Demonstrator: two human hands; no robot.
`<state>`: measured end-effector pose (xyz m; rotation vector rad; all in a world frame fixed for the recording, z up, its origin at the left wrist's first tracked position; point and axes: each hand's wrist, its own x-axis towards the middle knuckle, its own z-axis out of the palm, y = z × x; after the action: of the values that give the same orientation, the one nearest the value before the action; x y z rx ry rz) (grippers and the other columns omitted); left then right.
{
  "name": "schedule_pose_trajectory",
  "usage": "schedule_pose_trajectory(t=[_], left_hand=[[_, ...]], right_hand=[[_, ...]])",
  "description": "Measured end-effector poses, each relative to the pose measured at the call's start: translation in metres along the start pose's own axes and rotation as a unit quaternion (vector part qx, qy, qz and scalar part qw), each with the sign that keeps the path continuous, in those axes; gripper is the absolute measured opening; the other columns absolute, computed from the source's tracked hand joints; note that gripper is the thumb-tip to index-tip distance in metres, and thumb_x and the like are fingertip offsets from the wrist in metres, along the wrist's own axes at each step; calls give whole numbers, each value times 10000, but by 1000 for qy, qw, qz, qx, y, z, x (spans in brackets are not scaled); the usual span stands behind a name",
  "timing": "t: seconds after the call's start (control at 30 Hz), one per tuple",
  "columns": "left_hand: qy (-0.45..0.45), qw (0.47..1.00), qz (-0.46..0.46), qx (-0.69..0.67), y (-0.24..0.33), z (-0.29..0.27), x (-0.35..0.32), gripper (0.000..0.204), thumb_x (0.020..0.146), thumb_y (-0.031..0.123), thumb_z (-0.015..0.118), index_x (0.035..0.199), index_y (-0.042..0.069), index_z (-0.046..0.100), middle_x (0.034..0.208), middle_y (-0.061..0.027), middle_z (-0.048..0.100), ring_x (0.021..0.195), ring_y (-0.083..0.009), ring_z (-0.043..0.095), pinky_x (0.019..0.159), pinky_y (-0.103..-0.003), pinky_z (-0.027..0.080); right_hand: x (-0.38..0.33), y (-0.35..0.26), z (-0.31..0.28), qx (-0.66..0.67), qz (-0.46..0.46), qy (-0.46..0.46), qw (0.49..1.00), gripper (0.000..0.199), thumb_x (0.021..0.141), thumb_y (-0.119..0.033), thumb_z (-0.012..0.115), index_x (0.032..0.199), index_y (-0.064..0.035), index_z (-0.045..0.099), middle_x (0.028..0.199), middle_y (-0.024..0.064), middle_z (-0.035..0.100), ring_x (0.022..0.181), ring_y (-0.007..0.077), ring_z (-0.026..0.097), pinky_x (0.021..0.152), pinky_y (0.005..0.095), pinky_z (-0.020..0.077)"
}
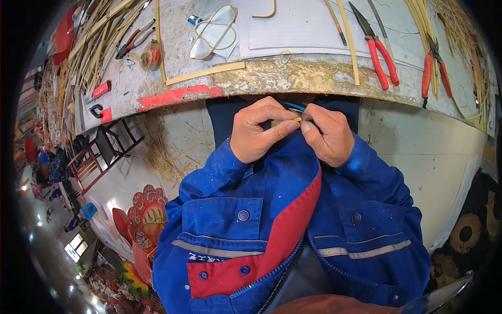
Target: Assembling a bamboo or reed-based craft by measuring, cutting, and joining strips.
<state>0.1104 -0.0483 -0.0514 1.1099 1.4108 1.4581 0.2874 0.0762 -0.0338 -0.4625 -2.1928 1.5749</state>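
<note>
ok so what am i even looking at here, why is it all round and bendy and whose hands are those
This is one picture from a wide fisheye camera worn on a person's head, looking down, which is why straight edges curve. The blue jacket and sleeves are the wearer's own.

The left hand and right hand meet close to the chest, pinching a short yellowish strip between the fingers. A thin blue piece shows just above it; I cannot tell what it is.

Above them is a worn workbench. On it lie red-handled pliers, a second red-handled pair, long pale strips, and a bundle of thin sticks at the left.
</note>
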Motion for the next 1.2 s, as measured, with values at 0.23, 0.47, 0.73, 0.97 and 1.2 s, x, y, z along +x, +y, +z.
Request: schedule_pose_trajectory(t=[0.23, 0.47, 0.73, 0.97, 1.2], left_hand=[[-10, 1000, 1, 26, -1, 0, -3, 141, 881, 58, 833, 1015, 25, 804, 846, -70, 690, 749, -137, 625, 664, -278, 488], [-52, 996, 8, 72, 5, 0, -2, 117, 880, 48, 819, 994, 27, 802, 834, -64, 680, 731, -134, 620, 650, -277, 484], [2, 998, 46, 35, 7, 13, 3, 178, 912, 11, 780, 1082, -20, 734, 950, -120, 707, 836, -174, 684, 726, -292, 536], [76, 984, -46, -152, 9, 10, -6, 160, 960, 14, 754, 1098, -62, 725, 1004, -119, 727, 876, -145, 683, 778, -284, 549], [78, 990, -46, -110, 9, 6, -7, 119, 954, 4, 757, 1057, -52, 739, 1006, -133, 730, 882, -164, 702, 769, -274, 561]], right_hand=[[-1, 1, -5, -34, -6, -30, 999, 121, 969, -81, 564, 906, 23, 565, 746, 179, 531, 634, 362, 560, 594, 410, 456], [-1, 1, -12, -87, -28, -92, 992, 81, 899, -52, 569, 887, 27, 557, 747, 206, 532, 607, 402, 541, 580, 423, 451], [-3, 5, -11, 69, 61, -14, 996, 261, 974, -156, 471, 938, 58, 617, 761, 140, 603, 605, 213, 608, 591, 329, 485], [-5, -4, -9, 164, 153, 59, 973, 387, 1000, -266, 440, 959, 59, 647, 785, 100, 620, 639, 138, 602, 611, 284, 493], [-4, 0, -6, 146, 126, 33, 981, 409, 1011, -284, 440, 985, 66, 650, 778, 100, 622, 628, 141, 599, 605, 286, 493]])
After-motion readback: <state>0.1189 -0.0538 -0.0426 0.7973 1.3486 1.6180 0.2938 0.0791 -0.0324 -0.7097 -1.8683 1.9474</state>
